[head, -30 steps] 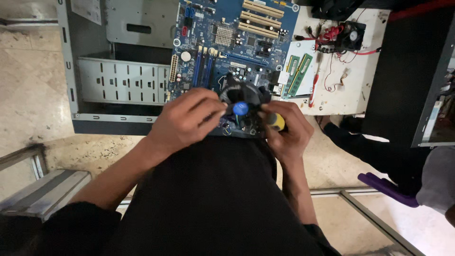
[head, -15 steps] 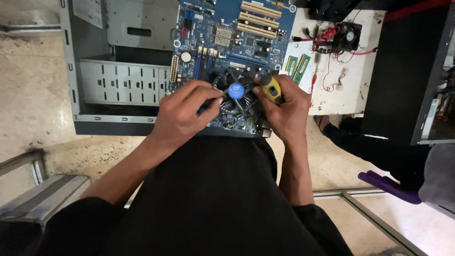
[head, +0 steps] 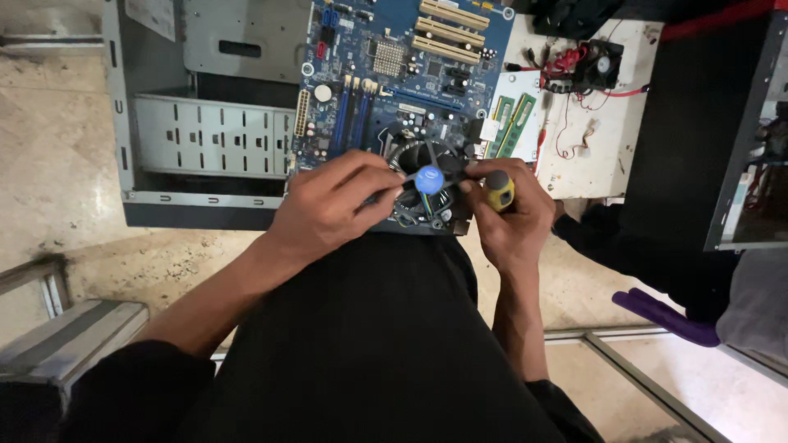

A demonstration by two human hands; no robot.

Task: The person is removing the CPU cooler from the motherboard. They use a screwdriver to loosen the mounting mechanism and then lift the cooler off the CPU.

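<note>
Since the earlier frames: the right hand [head: 513, 217] has lifted its screwdriver [head: 498, 189] from the cooler's near edge to its right rim; left hand [head: 332, 209] little changed.

- Open computer case [head: 205, 139]: grey metal, far left, lying on the floor; interior partly cut off at top.
- Left hand: fingers curled, pinching the left rim of the CPU cooler fan [head: 427, 182]; palm side hidden.
- CPU cooler fan: black, round, blue centre label, seated on the near edge of the blue motherboard [head: 394, 74]. Likely light but fragile; thin blades and fins bend easily. Best held by the outer frame, not the blades.
- Right hand: closed around a yellow-handled screwdriver; shaft and tip hidden behind fingers.
- Two green memory sticks [head: 513, 123]: on the white table [head: 574, 164].
- Small loose fan [head: 599, 66]: red wires; upper right.

Mounting screws cannot be made out.
</note>
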